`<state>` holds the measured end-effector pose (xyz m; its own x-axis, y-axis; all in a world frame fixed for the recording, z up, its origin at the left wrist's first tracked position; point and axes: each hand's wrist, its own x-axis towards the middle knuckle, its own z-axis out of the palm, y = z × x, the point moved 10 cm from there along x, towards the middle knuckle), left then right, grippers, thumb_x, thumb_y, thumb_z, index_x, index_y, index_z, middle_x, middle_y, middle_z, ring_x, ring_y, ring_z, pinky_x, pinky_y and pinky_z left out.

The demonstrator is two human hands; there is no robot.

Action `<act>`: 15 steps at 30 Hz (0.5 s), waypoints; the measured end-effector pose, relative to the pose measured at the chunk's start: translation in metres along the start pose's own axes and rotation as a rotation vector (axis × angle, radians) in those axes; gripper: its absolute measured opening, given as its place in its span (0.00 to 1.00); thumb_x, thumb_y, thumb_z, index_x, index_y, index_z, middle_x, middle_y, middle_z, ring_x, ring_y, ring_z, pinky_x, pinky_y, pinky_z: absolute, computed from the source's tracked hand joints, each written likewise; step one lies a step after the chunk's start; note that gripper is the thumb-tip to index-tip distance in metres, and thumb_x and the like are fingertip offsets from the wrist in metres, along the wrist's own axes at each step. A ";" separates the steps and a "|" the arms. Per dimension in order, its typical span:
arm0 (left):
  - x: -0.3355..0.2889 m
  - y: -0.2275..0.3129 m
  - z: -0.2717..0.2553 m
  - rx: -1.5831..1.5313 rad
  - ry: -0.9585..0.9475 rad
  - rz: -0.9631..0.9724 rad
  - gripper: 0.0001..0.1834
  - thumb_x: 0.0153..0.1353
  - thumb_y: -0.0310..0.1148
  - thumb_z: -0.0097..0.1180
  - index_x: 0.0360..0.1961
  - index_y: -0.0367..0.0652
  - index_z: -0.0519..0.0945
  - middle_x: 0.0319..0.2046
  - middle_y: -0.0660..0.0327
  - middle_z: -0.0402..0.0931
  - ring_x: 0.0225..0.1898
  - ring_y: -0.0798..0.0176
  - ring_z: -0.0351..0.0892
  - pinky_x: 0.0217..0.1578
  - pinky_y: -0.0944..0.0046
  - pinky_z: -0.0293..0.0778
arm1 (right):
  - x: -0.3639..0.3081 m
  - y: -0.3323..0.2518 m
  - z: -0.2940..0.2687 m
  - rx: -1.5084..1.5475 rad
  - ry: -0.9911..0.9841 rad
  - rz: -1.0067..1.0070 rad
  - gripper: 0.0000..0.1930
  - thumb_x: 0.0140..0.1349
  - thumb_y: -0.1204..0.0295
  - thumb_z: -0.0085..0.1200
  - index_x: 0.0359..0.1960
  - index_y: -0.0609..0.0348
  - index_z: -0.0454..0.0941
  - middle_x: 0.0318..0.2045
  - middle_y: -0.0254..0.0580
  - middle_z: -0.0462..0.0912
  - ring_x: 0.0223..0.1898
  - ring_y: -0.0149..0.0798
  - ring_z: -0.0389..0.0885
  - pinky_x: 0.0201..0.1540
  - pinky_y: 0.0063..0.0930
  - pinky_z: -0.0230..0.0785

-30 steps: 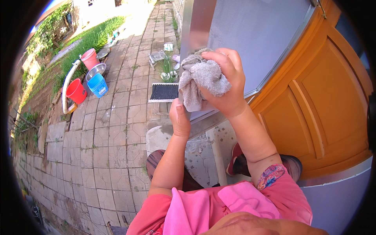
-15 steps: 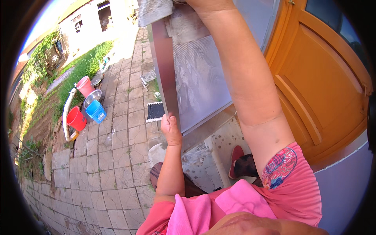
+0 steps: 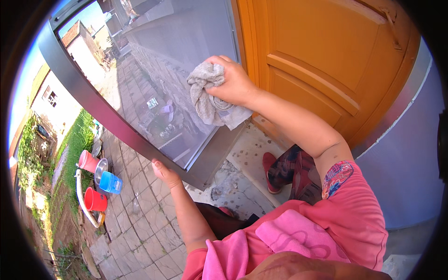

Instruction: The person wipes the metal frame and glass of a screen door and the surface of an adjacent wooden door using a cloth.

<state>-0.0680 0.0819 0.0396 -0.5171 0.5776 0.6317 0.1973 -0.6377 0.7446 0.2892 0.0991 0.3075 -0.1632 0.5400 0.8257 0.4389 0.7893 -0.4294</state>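
Observation:
A crumpled grey cleaning rag (image 3: 207, 86) is bunched in my right hand (image 3: 233, 81), and its loose end hangs down over the lower part of a metal-framed glass door (image 3: 179, 51). That hand is closed round the cloth, against or just in front of the pane; the exact contact is hidden. My left hand (image 3: 165, 173) grips the outer edge of the door's grey frame (image 3: 109, 119), thumb on the near side and the other fingers mostly hidden. The pane reflects paving and walls.
A wooden orange door (image 3: 317, 51) stands to the right, beside a pale step (image 3: 247, 158). Out on the paving (image 3: 149, 219) at the left are a pink bucket (image 3: 87, 161), a blue bucket (image 3: 111, 183), a red bucket (image 3: 95, 201) and a metal basin (image 3: 101, 169).
My right hand with the rag has come down from the top of the view to the pane's lower part. The view has turned right, and the door frame now slants across the left.

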 end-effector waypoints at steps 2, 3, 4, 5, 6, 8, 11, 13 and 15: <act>0.003 -0.012 -0.008 -0.050 -0.043 -0.048 0.36 0.73 0.67 0.43 0.45 0.38 0.73 0.36 0.64 0.73 0.37 0.64 0.73 0.42 0.64 0.71 | -0.020 0.052 -0.034 0.364 0.101 0.277 0.19 0.54 0.78 0.65 0.49 0.57 0.79 0.43 0.41 0.83 0.47 0.42 0.84 0.50 0.35 0.77; 0.002 -0.015 -0.015 -0.065 -0.061 -0.077 0.36 0.72 0.68 0.44 0.46 0.38 0.72 0.36 0.64 0.73 0.37 0.64 0.73 0.42 0.64 0.72 | -0.033 0.076 -0.042 0.555 0.149 0.419 0.18 0.56 0.79 0.64 0.49 0.59 0.79 0.44 0.40 0.84 0.48 0.40 0.84 0.51 0.34 0.78; 0.002 -0.023 -0.020 -0.135 -0.094 -0.149 0.38 0.69 0.70 0.47 0.50 0.38 0.72 0.39 0.63 0.73 0.41 0.64 0.73 0.46 0.62 0.72 | -0.043 0.095 -0.055 0.699 0.236 0.508 0.17 0.57 0.80 0.63 0.49 0.62 0.79 0.45 0.41 0.85 0.48 0.39 0.85 0.52 0.35 0.79; -0.002 -0.016 -0.014 -0.152 -0.086 -0.155 0.38 0.70 0.69 0.46 0.49 0.38 0.72 0.39 0.63 0.73 0.41 0.65 0.72 0.46 0.63 0.71 | -0.056 0.116 -0.070 0.829 0.329 0.606 0.17 0.58 0.82 0.62 0.50 0.65 0.78 0.46 0.41 0.85 0.48 0.38 0.86 0.53 0.35 0.80; -0.003 -0.005 -0.005 -0.159 -0.066 -0.160 0.38 0.71 0.68 0.45 0.48 0.37 0.72 0.39 0.63 0.73 0.41 0.65 0.72 0.46 0.63 0.70 | -0.071 0.140 -0.076 0.982 0.407 0.741 0.18 0.57 0.84 0.61 0.51 0.66 0.79 0.45 0.43 0.86 0.46 0.40 0.87 0.52 0.37 0.82; -0.003 -0.002 0.000 -0.132 -0.019 -0.151 0.39 0.72 0.68 0.44 0.49 0.35 0.73 0.41 0.62 0.73 0.43 0.65 0.71 0.47 0.64 0.70 | -0.079 0.175 -0.088 1.196 0.368 0.751 0.17 0.60 0.76 0.62 0.52 0.63 0.79 0.47 0.45 0.86 0.47 0.43 0.87 0.54 0.42 0.81; -0.005 -0.016 -0.018 -0.081 -0.019 -0.145 0.44 0.69 0.69 0.47 0.62 0.34 0.69 0.53 0.61 0.73 0.54 0.62 0.71 0.57 0.60 0.67 | -0.083 0.178 -0.087 1.293 0.342 0.755 0.18 0.61 0.70 0.62 0.52 0.61 0.80 0.49 0.46 0.86 0.50 0.44 0.86 0.58 0.45 0.79; -0.008 0.000 -0.010 -0.110 -0.038 -0.134 0.45 0.70 0.70 0.46 0.63 0.33 0.69 0.54 0.60 0.73 0.54 0.62 0.71 0.58 0.60 0.67 | -0.083 0.174 -0.092 1.306 0.372 0.740 0.19 0.61 0.68 0.61 0.53 0.59 0.80 0.50 0.45 0.86 0.52 0.45 0.85 0.59 0.47 0.78; -0.016 0.015 -0.009 -0.057 -0.024 -0.128 0.43 0.70 0.71 0.43 0.57 0.34 0.71 0.49 0.60 0.73 0.50 0.62 0.72 0.54 0.61 0.68 | -0.087 0.171 -0.086 1.338 0.356 0.752 0.20 0.60 0.67 0.61 0.55 0.58 0.80 0.50 0.44 0.86 0.55 0.45 0.84 0.62 0.47 0.76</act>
<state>-0.0642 0.0587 0.0387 -0.5146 0.6679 0.5377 0.0827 -0.5856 0.8064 0.4544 0.1622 0.1930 0.0167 0.9707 0.2399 -0.7794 0.1629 -0.6050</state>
